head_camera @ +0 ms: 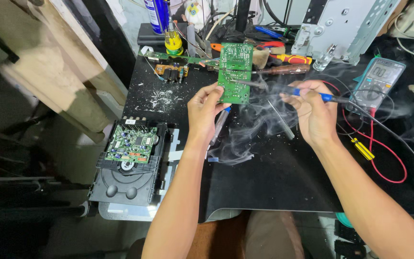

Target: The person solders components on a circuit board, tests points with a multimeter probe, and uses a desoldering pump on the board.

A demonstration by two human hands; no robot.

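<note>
Smoke (250, 129) veils soldering iron (312, 94) tip; metal chassis (346, 26) and spray can (158, 14) cut by top edge.

A multimeter (379, 79), screwdrivers (293, 59) and perhaps a disc drive (130, 165) lie around.

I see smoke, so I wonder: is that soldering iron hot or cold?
Hot, it seems: smoke curls below the soldering iron, whose tip meets the green circuit board held up by the left hand.
</note>
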